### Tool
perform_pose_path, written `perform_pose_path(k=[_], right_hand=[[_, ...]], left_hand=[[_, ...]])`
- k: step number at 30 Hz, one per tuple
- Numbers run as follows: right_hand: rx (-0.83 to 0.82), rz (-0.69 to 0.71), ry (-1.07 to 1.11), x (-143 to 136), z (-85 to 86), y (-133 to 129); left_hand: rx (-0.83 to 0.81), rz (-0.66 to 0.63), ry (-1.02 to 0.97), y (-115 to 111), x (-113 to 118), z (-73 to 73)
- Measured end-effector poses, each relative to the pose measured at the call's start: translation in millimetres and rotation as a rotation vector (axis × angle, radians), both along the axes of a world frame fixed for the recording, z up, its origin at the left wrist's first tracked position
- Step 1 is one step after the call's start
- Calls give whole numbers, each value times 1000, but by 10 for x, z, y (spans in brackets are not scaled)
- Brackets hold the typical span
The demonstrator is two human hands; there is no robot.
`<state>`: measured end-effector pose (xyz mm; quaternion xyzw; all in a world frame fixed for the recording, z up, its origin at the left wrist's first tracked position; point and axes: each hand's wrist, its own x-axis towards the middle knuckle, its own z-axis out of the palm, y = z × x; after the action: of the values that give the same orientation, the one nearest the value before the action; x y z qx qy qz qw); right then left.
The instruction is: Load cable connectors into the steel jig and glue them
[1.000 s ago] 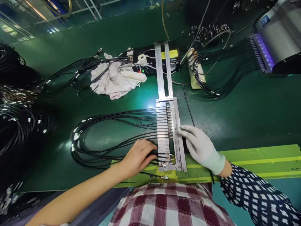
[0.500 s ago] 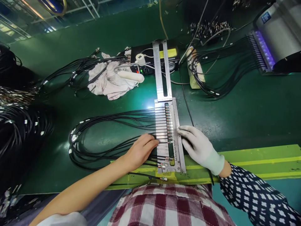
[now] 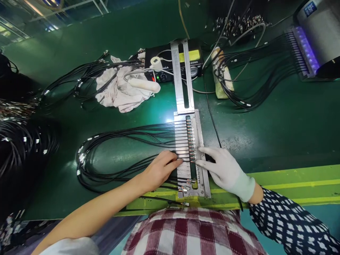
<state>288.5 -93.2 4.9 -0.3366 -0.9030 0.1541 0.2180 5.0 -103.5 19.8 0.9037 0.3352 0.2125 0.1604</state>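
Observation:
A metal slotted fixture (image 3: 183, 172) lies in front of me, with a row of black cables (image 3: 132, 128) laid across it. Their small metal connectors (image 3: 190, 132) line up along its slot. My bare left hand (image 3: 159, 171) is at the fixture's left side, thumb and fingers closed on one black cable. The gloved right hand (image 3: 227, 170) reaches in from the right with fingers apart; two fingertips touch the fixture's rail and a connector end. Nearer me, a few cable ends (image 3: 186, 188) lie loosely over the fixture's lower part, and one more cable end (image 3: 185, 204) lies below it.
Behind the fixture stands a black control box (image 3: 159, 76) with lit indicators. A white cloth (image 3: 114, 90) and a white handpiece (image 3: 145, 85) lie beside it. Cable bundles (image 3: 29, 141) fill the left. At right, cables run into a purple-lit comb-like holder (image 3: 305, 49).
My right hand's fingertips have moved left and down, from the rail's edge onto the connector row. The left fingers have slid slightly right along the cable. The view has shifted a little.

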Motion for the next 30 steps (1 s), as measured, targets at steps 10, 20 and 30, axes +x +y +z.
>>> perform_pose_path(k=[10, 20, 30], right_hand=[[38, 15, 2, -26, 15, 50], [-21, -6, 45, 0, -27, 7], [-22, -35, 74, -31, -3, 31]], left_hand=[[45, 71, 246, -254, -101, -52], [-500, 219, -15, -439, 19, 103], [34, 119, 78, -268, -19, 92]])
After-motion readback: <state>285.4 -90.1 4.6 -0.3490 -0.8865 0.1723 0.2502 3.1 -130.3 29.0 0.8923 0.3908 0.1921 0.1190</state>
